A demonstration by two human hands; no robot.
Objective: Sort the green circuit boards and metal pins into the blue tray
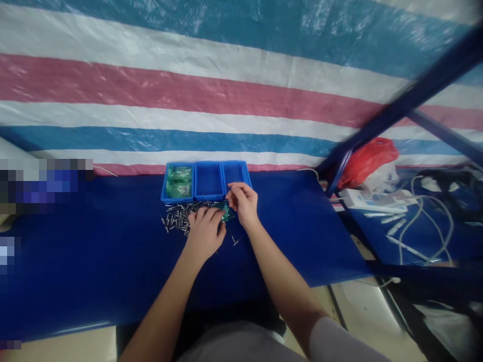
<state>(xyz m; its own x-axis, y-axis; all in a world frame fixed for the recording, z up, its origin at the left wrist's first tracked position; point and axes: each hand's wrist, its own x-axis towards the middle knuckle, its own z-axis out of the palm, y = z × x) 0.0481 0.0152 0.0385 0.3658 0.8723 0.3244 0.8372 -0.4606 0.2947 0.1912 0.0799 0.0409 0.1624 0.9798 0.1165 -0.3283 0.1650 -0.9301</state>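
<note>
A pile of thin metal pins that look like blind rivets (175,218) lies on the blue table in front of three joined blue bins. My left hand (206,231) rests over the pile's right side, fingers stretched and a little apart, with no held thing visible. Partly under its fingertips is a green clear packet (227,213). My right hand (245,203) is raised just in front of the right bin (247,176), fingers curled together; whatever they pinch, if anything, is hidden. One loose rivet (236,242) lies below the packet, between my forearms.
Green packets (181,182) fill the left bin (164,188); the middle bin (209,180) stands beside it. A striped sheet (226,95) hangs behind the table (113,261). At right are a blue metal frame (400,100), a red plastic bag (372,158) and white cables (449,221).
</note>
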